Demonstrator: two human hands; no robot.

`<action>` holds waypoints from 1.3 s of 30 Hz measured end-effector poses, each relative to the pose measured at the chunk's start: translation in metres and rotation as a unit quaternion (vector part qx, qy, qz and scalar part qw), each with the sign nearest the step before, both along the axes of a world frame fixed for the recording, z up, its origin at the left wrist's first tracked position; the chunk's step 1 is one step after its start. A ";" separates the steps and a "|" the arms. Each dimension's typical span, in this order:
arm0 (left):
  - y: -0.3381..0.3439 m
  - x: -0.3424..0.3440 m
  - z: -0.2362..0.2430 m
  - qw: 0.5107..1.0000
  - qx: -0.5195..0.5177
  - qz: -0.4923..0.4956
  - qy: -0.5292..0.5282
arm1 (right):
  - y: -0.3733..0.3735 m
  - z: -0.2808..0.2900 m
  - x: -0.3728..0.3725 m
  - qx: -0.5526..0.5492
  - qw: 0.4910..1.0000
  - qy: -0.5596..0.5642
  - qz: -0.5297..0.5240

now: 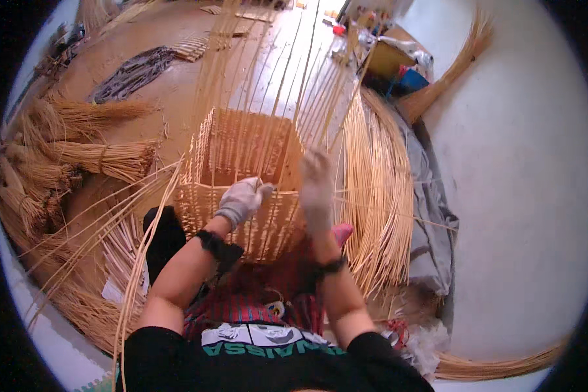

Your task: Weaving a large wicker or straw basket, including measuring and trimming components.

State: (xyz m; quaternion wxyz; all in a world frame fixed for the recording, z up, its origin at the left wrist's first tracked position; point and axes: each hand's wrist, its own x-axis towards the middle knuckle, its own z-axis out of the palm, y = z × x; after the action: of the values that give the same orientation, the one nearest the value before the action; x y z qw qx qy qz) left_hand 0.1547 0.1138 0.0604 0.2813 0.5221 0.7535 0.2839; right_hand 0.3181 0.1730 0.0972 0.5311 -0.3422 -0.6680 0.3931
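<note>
A square woven wicker basket (235, 225) sits in front of me, with tall upright stakes rising from its walls. My left hand (243, 199), in a light glove, is at the near rim, its fingers closed on a thin wicker strand. My right hand (317, 179), also gloved, is raised beside the basket's right side and smeared by motion, so its fingers are unclear. Long loose wicker strands (166, 196) stretch out leftward from the basket.
Tied reed bundles (104, 157) lie at the left. Long pale reeds (372, 202) lie on grey cloth (424, 248) at the right, beside a white wall (516, 196). A dark cloth bundle (130, 72) and a cluttered yellow box (389, 59) are farther back.
</note>
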 end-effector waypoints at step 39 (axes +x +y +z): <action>0.020 0.119 -0.044 0.950 0.250 -0.050 -0.178 | -0.045 -0.062 0.072 0.064 0.995 0.065 0.038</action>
State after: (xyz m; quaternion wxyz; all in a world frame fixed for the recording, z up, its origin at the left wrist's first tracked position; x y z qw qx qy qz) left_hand 0.2735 0.1342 0.0163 0.2854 0.5536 0.5686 0.5374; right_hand 0.3902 0.1276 0.0347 0.5793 -0.2554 -0.6683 0.3906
